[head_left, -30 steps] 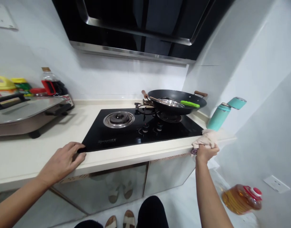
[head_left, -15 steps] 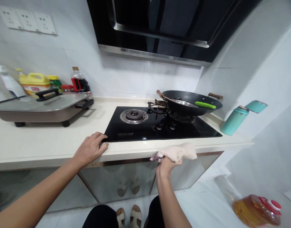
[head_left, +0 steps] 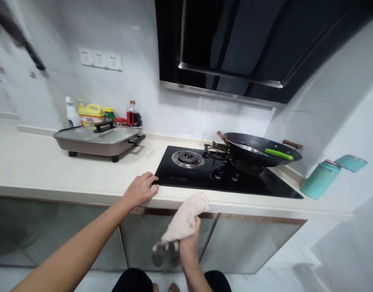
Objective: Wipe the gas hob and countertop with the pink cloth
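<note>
A: What's the R hand got?

B: The cloth. Fingers curled tight round it; some tips hidden.

A: Where's it sit exactly?

B: Bunched above & L of the R fingers, one end drooping low, the other nr the counter edge. Can't tell if they touch. Cabinet doors are behind.

A: And the L hand?

B: Fingers a bit bent, thumb apart, nothing gripped AFAICT. Tips at the hob's nr L corner.

A: Past those?

B: Burner beyond & R of the L fingertips. Wok farther R, w/ a green handle in it. Flask well R of both hands, cap tipped back.

A: Other side?

B: Beyond & L of the L fingers: lidded pan, bottles etc. behind it. Hood hangs above the hob, well up from all fingers.
</note>
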`<state>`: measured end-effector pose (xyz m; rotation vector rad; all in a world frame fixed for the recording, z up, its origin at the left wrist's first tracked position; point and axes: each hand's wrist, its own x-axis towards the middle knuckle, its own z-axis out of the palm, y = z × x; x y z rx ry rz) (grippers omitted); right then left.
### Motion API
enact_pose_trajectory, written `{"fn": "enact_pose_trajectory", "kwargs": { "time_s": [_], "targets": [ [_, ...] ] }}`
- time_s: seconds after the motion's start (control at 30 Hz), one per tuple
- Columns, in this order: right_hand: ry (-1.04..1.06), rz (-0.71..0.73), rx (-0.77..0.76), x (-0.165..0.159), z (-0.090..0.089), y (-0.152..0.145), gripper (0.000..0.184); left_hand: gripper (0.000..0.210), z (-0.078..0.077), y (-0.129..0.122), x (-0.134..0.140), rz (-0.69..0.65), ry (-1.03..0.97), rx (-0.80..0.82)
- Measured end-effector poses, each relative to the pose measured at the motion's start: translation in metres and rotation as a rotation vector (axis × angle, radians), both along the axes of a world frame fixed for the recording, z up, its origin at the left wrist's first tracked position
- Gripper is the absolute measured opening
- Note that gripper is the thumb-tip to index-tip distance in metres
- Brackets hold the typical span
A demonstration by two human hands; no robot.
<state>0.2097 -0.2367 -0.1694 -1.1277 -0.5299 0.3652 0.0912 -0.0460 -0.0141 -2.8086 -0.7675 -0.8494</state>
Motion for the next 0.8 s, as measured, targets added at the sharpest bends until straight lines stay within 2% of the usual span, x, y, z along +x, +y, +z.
{"fn": "enact_pose_trajectory", "kwargs": {
  "time_s": [0.07,0.1,0.17,0.23,0.3,0.37,0.47,0.53,0.6,0.7,0.8],
  "targets": [
    [-0.023,-0.132,-0.048,0.023,-0.002,-0.025,0.038,0.034,-0.001,-0.002,-0.001,-0.005,-0.007,-0.004],
    [-0.106,-0.224,-0.069,0.040,0.002,-0.038,0.036,0.033,-0.001,-0.003,-0.001,-0.009,-0.011,-0.005],
    [-0.428,-0.437,-0.104,0.082,0.019,-0.062,0.035,0.032,-0.002,-0.005,-0.001,-0.013,-0.018,-0.005],
    [-0.761,-0.571,-0.276,0.126,0.044,-0.079,0.046,0.032,-0.002,-0.006,-0.001,-0.014,-0.016,-0.006],
    [-0.864,-0.553,-0.354,0.164,0.065,-0.090,0.054,0.032,-0.003,-0.007,0.000,-0.012,-0.011,-0.010],
    [-1.029,-0.459,-0.474,0.191,0.076,-0.096,0.056,0.032,-0.004,-0.008,0.000,-0.009,-0.010,-0.014],
    [-1.338,-0.360,-0.700,0.221,0.070,-0.104,0.068,0.032,-0.005,-0.009,0.000,-0.009,-0.015,-0.012],
    [-1.482,-0.318,-0.779,0.238,0.061,-0.112,0.078,0.031,-0.006,-0.009,0.000,-0.016,-0.020,-0.011],
    [-1.579,-0.237,-0.776,0.252,0.058,-0.118,0.086,0.030,-0.006,-0.010,0.000,-0.021,-0.025,-0.014],
    [-1.653,-0.122,-0.696,0.257,0.061,-0.120,0.090,0.030,-0.005,-0.012,0.000,-0.019,-0.022,-0.026],
    [-1.604,-0.155,-0.610,0.244,0.069,-0.110,0.074,0.031,-0.003,-0.014,0.000,-0.020,-0.022,-0.047]
  ]
}}
